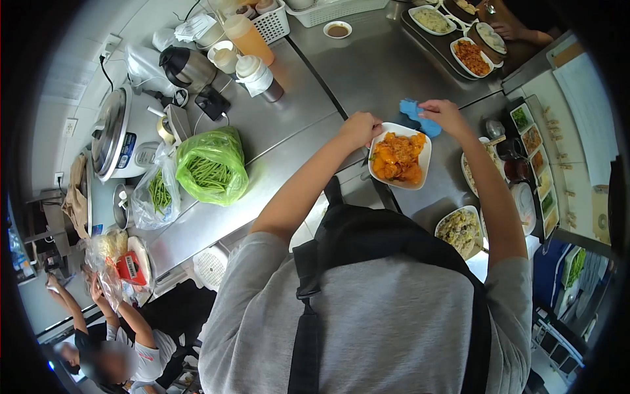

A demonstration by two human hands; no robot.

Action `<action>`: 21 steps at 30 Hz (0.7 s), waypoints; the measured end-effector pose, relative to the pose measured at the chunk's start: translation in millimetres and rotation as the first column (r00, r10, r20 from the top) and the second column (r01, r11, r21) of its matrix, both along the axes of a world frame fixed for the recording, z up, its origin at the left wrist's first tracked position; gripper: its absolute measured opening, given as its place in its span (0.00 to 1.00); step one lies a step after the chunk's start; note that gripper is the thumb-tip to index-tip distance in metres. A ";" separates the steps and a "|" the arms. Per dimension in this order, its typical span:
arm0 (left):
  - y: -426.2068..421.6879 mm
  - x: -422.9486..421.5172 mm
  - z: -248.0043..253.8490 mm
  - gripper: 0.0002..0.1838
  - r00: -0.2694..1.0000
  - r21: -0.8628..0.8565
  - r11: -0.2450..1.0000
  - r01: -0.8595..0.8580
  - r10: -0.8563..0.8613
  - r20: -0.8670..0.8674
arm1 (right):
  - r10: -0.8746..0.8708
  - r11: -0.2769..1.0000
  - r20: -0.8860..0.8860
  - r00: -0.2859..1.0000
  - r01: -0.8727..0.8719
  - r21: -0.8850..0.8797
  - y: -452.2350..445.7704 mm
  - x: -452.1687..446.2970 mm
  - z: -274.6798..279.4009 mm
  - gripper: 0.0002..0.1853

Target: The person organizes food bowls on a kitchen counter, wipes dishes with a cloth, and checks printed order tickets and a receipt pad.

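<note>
The step in hand appeared to be tidying the edge of a filled dish: the left hand (pixel 359 130) steadied the white squarish dish (pixel 428 156) while the right hand (pixel 446 117) brought a blue cloth (pixel 420 118) to its far right corner. The left grip was narrow, thumb and fingers closed at the far left corner of the rim; the right grip was bunched on the cloth. Whether the cloth actually touched the rim could not be told. As a judgement, the next move called for a firm left hold and a light pass of the cloth along the rim, clear of the food.

The dish was in front of the person, between the two hands, near the close edge of the steel desk (pixel 367 59); whether it rested there or was slightly raised was unclear. It looked nearly level, with a pale rim around glossy orange, sauce-coated chunks (pixel 401 157) heaped in the middle, a crumbly, lighter topping over them and small dark bits near the lower left. A second white dish, holding a pale mixed food (pixel 457 226), stood nearby on the right.
</note>
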State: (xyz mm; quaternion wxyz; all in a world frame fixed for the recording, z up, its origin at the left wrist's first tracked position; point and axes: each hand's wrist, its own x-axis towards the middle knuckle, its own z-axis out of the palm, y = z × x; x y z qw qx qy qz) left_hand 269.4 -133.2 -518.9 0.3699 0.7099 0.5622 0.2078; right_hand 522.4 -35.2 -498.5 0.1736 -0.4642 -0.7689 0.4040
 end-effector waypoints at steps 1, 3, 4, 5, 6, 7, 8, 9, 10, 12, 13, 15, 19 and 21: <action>-0.5 -0.1 -0.4 0.10 1.000 -0.003 1.000 -0.005 0.005 0.007 | 0.036 0.998 -0.022 0.999 -0.037 -0.041 -2.2 -8.3 -0.4 0.17; -3.0 -1.5 -1.8 0.10 1.000 -0.001 1.000 -0.004 0.004 0.010 | 0.111 0.985 -0.071 0.991 -0.119 -0.124 -7.9 -22.9 -2.3 0.16; -1.8 -1.9 -1.9 0.11 1.000 0.007 1.000 0.005 -0.005 0.006 | 0.156 0.978 -0.064 0.986 -0.163 -0.130 -9.0 -25.3 -8.5 0.16; -0.6 -2.5 -1.9 0.11 1.000 0.016 1.000 0.013 -0.013 0.002 | 0.201 0.969 -0.058 0.978 -0.207 -0.136 -10.8 -29.2 -15.5 0.16; -0.4 -2.8 -2.3 0.11 1.000 0.012 1.000 0.005 -0.005 0.003 | 0.246 0.957 -0.052 0.968 -0.251 -0.143 -11.5 -32.0 -21.4 0.16; -0.6 -2.2 -1.9 0.11 1.000 0.008 1.000 -0.002 0.002 0.003 | 0.238 0.965 0.002 0.971 -0.236 -0.111 -13.6 -35.2 -17.5 0.16; -0.9 -1.8 -1.5 0.10 1.000 0.004 1.000 -0.009 0.009 0.005 | 0.227 0.972 0.056 0.972 -0.222 -0.078 -15.4 -37.1 -12.9 0.16; -0.9 -1.3 -1.1 0.10 1.000 0.010 1.000 -0.010 0.010 -0.002 | 0.213 0.977 0.109 0.971 -0.210 -0.044 -17.6 -39.1 -8.6 0.16; -0.5 -0.7 -0.2 0.10 1.000 0.016 1.000 -0.008 0.009 -0.009 | 0.227 0.974 0.127 0.965 -0.229 -0.005 -20.2 -41.2 -5.7 0.16; -0.4 -0.2 2.0 0.10 1.000 0.031 1.000 0.003 -0.002 -0.025 | 0.247 0.962 0.165 0.955 -0.262 0.076 -25.0 -45.3 0.2 0.16; -0.5 -0.2 1.9 0.10 0.999 0.039 0.999 0.011 -0.010 -0.034 | 0.248 0.957 0.211 0.946 -0.273 0.097 -26.5 -47.6 1.5 0.15; 0.6 -0.7 2.4 0.10 0.999 0.043 0.999 0.031 -0.029 -0.045 | 0.247 0.944 0.303 0.921 -0.299 0.139 -28.5 -52.9 4.0 0.15; 1.7 -2.7 2.2 0.10 0.998 0.038 0.998 0.054 -0.053 -0.044 | 0.261 0.937 0.387 0.884 -0.328 0.118 -23.6 -56.5 4.6 0.18; 1.1 -4.3 3.7 0.10 0.999 0.035 0.999 0.039 -0.038 -0.033 | 0.268 0.949 0.352 0.897 -0.309 0.065 -16.0 -49.9 10.0 0.20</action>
